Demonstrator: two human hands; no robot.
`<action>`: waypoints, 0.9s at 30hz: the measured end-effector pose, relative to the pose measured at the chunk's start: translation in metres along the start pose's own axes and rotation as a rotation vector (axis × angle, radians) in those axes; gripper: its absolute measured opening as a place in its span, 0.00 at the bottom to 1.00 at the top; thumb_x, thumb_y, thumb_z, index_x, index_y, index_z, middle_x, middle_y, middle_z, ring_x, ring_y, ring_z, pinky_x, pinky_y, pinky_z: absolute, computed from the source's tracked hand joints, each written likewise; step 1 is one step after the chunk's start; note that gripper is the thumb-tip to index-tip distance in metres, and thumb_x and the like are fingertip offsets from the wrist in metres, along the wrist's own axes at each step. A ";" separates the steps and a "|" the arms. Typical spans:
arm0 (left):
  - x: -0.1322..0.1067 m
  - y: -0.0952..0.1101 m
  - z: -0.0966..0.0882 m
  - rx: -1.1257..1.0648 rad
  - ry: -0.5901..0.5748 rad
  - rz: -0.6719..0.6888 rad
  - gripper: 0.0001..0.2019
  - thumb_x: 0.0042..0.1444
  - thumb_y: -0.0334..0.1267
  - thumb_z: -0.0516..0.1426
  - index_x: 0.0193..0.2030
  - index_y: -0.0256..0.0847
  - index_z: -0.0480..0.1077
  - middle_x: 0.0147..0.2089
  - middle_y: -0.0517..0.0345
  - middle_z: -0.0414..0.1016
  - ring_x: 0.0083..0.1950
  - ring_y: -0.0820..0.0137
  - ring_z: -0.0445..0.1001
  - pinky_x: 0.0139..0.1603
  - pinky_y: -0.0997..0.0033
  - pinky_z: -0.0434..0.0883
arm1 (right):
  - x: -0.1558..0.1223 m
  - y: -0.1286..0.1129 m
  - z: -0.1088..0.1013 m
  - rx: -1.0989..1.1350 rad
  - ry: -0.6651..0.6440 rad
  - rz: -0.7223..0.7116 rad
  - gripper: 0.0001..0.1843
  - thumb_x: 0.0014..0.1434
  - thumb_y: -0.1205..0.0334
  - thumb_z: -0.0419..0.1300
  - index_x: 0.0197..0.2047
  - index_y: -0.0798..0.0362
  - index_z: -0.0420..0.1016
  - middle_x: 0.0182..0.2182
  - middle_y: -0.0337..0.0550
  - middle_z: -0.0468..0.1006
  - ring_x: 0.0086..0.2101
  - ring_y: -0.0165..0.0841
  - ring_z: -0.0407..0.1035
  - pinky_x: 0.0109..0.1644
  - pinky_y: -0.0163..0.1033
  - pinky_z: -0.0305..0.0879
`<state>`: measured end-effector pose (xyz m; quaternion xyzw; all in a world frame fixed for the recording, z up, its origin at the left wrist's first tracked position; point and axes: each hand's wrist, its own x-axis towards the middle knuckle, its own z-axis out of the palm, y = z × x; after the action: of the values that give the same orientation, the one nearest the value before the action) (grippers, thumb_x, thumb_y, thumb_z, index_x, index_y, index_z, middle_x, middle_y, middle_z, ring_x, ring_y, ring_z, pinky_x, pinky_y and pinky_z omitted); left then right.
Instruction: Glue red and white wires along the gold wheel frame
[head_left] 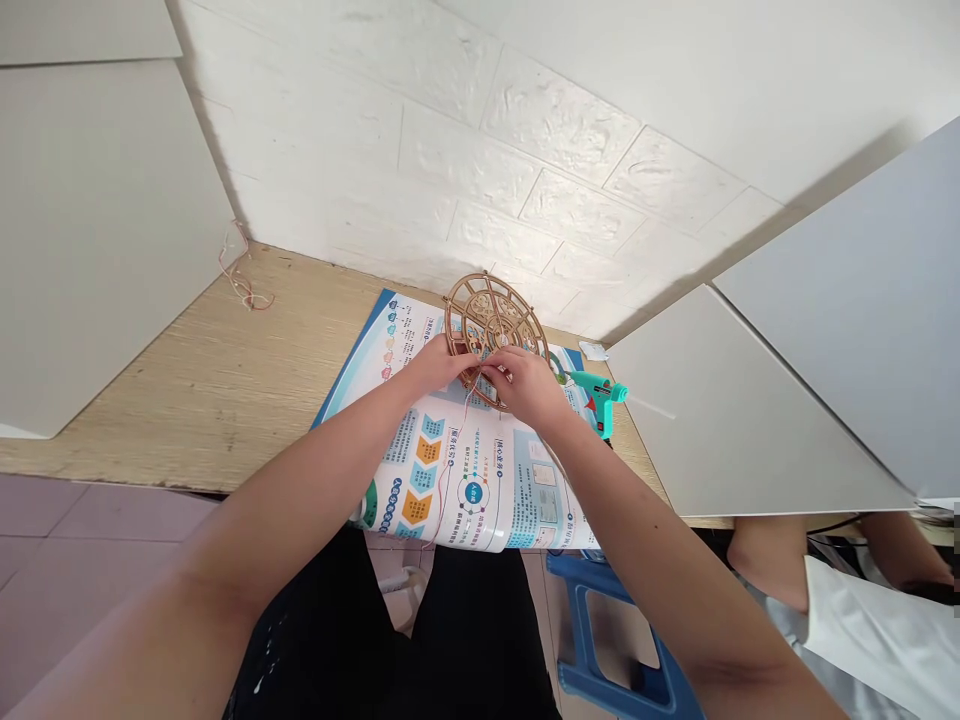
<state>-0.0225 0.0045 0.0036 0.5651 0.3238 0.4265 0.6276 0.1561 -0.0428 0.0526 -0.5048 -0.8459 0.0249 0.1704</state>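
The wooden wheel (491,318) is standing tilted on a printed poster (465,490) at the back of the bench (210,390). It looks like thin, light cut plywood with fragile spokes, so it is probably best held by its outer rim. The left hand (435,368) is closing its grip on the wheel's near edge. The right hand (527,385) is pinching tight beside it, seemingly on the thin red wire (450,470) trailing toward the person. A teal glue gun (600,392) is lying just to the right.
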 end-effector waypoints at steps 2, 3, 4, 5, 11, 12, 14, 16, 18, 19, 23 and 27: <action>0.000 0.000 0.000 -0.004 0.006 -0.003 0.12 0.52 0.40 0.68 0.42 0.39 0.80 0.41 0.51 0.85 0.42 0.60 0.81 0.44 0.62 0.77 | 0.001 -0.001 -0.003 -0.022 -0.033 -0.027 0.12 0.71 0.68 0.57 0.45 0.54 0.84 0.40 0.50 0.83 0.42 0.39 0.78 0.46 0.41 0.72; 0.000 -0.001 0.000 -0.007 0.007 -0.005 0.12 0.52 0.39 0.67 0.42 0.39 0.80 0.41 0.51 0.85 0.43 0.61 0.81 0.44 0.62 0.77 | 0.001 -0.001 -0.006 -0.030 -0.056 -0.048 0.13 0.71 0.69 0.57 0.46 0.53 0.84 0.41 0.49 0.83 0.42 0.39 0.78 0.46 0.41 0.72; 0.000 -0.001 -0.001 -0.010 0.007 -0.008 0.11 0.52 0.39 0.67 0.43 0.39 0.80 0.42 0.51 0.85 0.43 0.61 0.81 0.44 0.62 0.76 | 0.002 -0.001 -0.009 -0.039 -0.082 -0.073 0.13 0.71 0.69 0.57 0.47 0.53 0.84 0.41 0.49 0.83 0.42 0.38 0.77 0.45 0.40 0.71; 0.000 -0.001 -0.001 -0.014 0.005 -0.012 0.11 0.53 0.39 0.66 0.43 0.39 0.80 0.42 0.51 0.84 0.43 0.61 0.81 0.44 0.63 0.76 | 0.004 0.000 -0.011 -0.047 -0.109 -0.097 0.13 0.71 0.69 0.57 0.47 0.53 0.83 0.41 0.48 0.83 0.42 0.38 0.77 0.45 0.40 0.71; -0.001 0.001 0.001 -0.020 0.022 -0.035 0.04 0.53 0.35 0.63 0.35 0.38 0.78 0.31 0.55 0.80 0.33 0.66 0.77 0.36 0.66 0.74 | 0.015 0.003 -0.022 -0.113 -0.254 -0.210 0.12 0.71 0.70 0.56 0.47 0.55 0.83 0.42 0.51 0.82 0.40 0.38 0.76 0.43 0.40 0.68; -0.001 0.003 0.001 -0.020 0.027 -0.038 0.03 0.53 0.34 0.62 0.33 0.38 0.77 0.30 0.56 0.79 0.33 0.66 0.77 0.36 0.67 0.74 | 0.016 0.003 -0.022 -0.122 -0.273 -0.221 0.12 0.71 0.69 0.56 0.47 0.56 0.83 0.42 0.51 0.82 0.39 0.38 0.76 0.42 0.40 0.68; -0.002 0.006 0.002 -0.018 0.036 -0.044 0.02 0.52 0.33 0.62 0.32 0.38 0.76 0.30 0.56 0.79 0.33 0.66 0.77 0.36 0.67 0.74 | 0.019 0.003 -0.023 -0.134 -0.299 -0.233 0.13 0.72 0.68 0.55 0.46 0.56 0.82 0.42 0.52 0.81 0.39 0.38 0.75 0.41 0.41 0.67; -0.003 0.008 0.002 -0.015 0.043 -0.046 0.02 0.52 0.33 0.62 0.33 0.38 0.77 0.31 0.56 0.80 0.34 0.66 0.77 0.36 0.67 0.74 | 0.021 0.002 -0.024 -0.140 -0.309 -0.234 0.13 0.72 0.68 0.54 0.45 0.56 0.82 0.42 0.52 0.81 0.39 0.38 0.75 0.40 0.40 0.66; -0.003 0.008 0.002 -0.013 0.047 -0.043 0.03 0.53 0.33 0.62 0.34 0.39 0.77 0.32 0.56 0.80 0.35 0.66 0.77 0.38 0.67 0.75 | 0.022 0.002 -0.024 -0.141 -0.308 -0.228 0.14 0.72 0.69 0.53 0.44 0.56 0.82 0.42 0.52 0.81 0.39 0.38 0.75 0.40 0.40 0.65; -0.003 0.008 0.001 -0.014 0.048 -0.043 0.03 0.52 0.33 0.62 0.34 0.39 0.77 0.33 0.56 0.80 0.35 0.66 0.77 0.38 0.67 0.75 | 0.022 0.001 -0.024 -0.140 -0.307 -0.223 0.14 0.72 0.69 0.53 0.44 0.56 0.82 0.41 0.52 0.81 0.39 0.37 0.74 0.39 0.40 0.64; -0.002 0.004 0.001 -0.021 0.047 -0.051 0.03 0.52 0.34 0.62 0.34 0.39 0.77 0.32 0.56 0.80 0.35 0.65 0.77 0.37 0.65 0.74 | 0.025 0.002 -0.025 -0.124 -0.305 -0.213 0.15 0.70 0.70 0.54 0.42 0.55 0.83 0.39 0.50 0.81 0.37 0.37 0.74 0.38 0.39 0.63; 0.000 0.002 0.002 -0.040 0.041 -0.051 0.06 0.52 0.36 0.63 0.36 0.39 0.78 0.32 0.55 0.80 0.34 0.65 0.76 0.36 0.65 0.73 | 0.023 0.005 -0.027 -0.084 -0.280 -0.200 0.17 0.68 0.73 0.55 0.46 0.51 0.85 0.39 0.47 0.83 0.39 0.37 0.76 0.41 0.39 0.66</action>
<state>-0.0214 0.0035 0.0055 0.5352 0.3422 0.4284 0.6426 0.1587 -0.0243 0.0834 -0.4165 -0.9076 0.0422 0.0314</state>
